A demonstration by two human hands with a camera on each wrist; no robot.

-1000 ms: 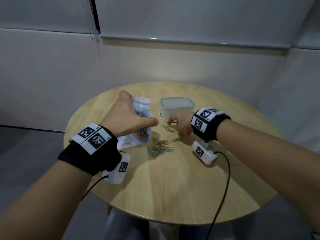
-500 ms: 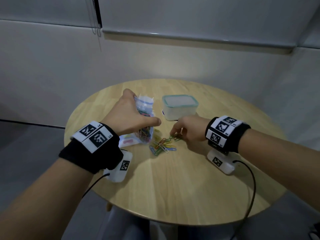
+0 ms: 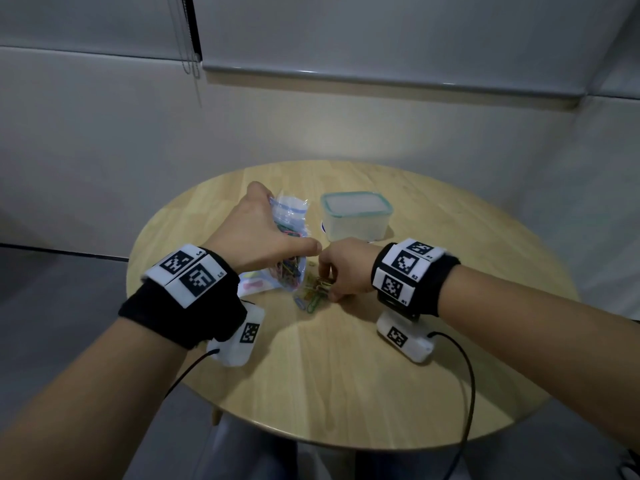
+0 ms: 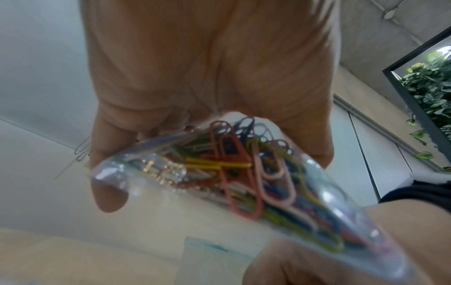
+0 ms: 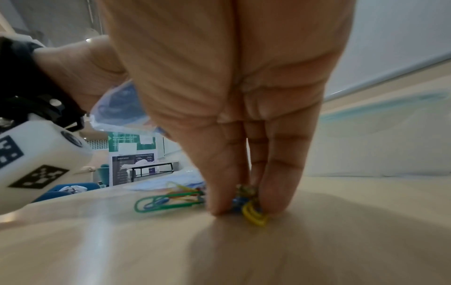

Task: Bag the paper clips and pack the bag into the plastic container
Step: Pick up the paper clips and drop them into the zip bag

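My left hand (image 3: 263, 233) grips a clear zip bag (image 3: 289, 216) upright on the round wooden table (image 3: 346, 358); the bag (image 4: 244, 173) holds several coloured paper clips. Just right of it, my right hand (image 3: 341, 268) pinches a small bunch from the loose pile of paper clips (image 3: 313, 294) on the tabletop. In the right wrist view thumb and fingers close on yellow and blue clips (image 5: 249, 206), and a green clip (image 5: 165, 200) lies beside them. The plastic container (image 3: 356, 216), lidded with a teal rim, stands behind the right hand.
A white card with pink and yellow print (image 3: 256, 284) lies under the bag. Cables (image 3: 467, 382) run from both wrist cameras over the table's near edge. A grey wall stands behind the table.
My right hand moved left from beside the container onto the loose pile and closed its fingers on some clips. The left hand kept holding the bag in place.
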